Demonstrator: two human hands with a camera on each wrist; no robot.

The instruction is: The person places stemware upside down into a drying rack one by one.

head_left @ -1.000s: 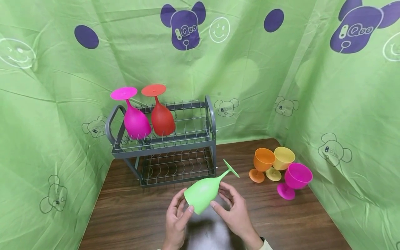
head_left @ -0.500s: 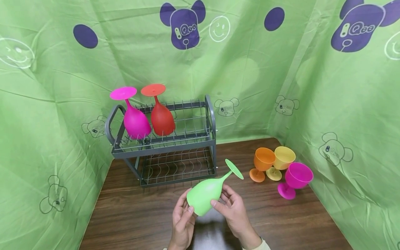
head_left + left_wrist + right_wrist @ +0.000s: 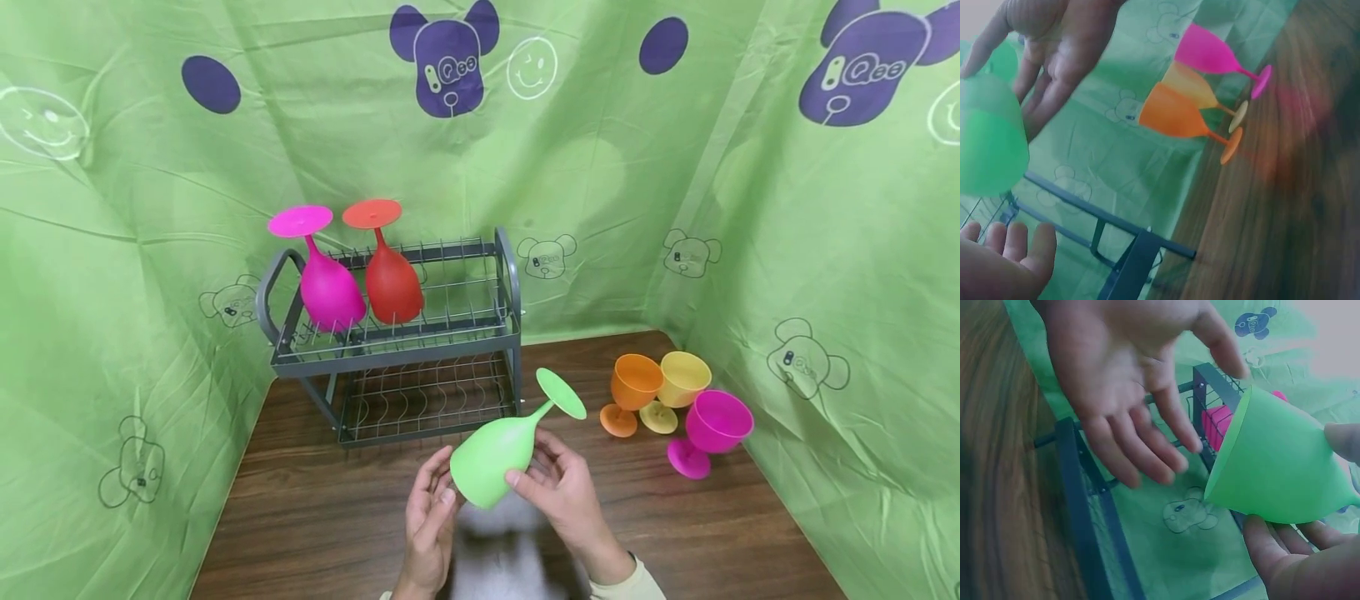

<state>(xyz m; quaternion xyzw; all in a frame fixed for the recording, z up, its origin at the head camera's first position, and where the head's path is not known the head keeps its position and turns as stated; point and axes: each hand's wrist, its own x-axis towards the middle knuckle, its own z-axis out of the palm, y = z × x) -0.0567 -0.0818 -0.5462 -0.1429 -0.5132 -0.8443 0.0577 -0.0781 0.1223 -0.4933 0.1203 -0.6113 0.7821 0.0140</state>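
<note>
The right hand [image 3: 558,500] grasps the bowl of a light green, matte, plastic-looking stemmed goblet [image 3: 493,458], thumb on the near side and fingers behind, holding it above the brown wood-grain table [image 3: 697,533]. The left hand [image 3: 429,529] holds nothing; its fingers are loosely extended just beside the rim, and whether the thumb brushes it I cannot tell. The goblet lies tilted between the hands: its mouth points down toward the left hand, its round foot up and away beyond the right hand, so the long axis slants between them. Beyond the left hand stands one dark grey two-tier metal rack [image 3: 397,360], its upper tier bearing two upside-down stemmed goblets, one magenta [image 3: 332,292] and one red [image 3: 393,287], feet up. Beyond and to the right of the right hand, three goblets stand upright on the table: one orange [image 3: 637,382], one yellow [image 3: 685,379] and one hot pink [image 3: 718,421], making six goblets altogether. Around and beyond both hands hangs green cloth [image 3: 360,158], printed with two purple bear heads [image 3: 450,67] bearing white lettering that appears to read "Qee", two plain purple discs [image 3: 212,84], three winking smiley faces [image 3: 532,68] and five outlined bear heads [image 3: 546,257].
</note>
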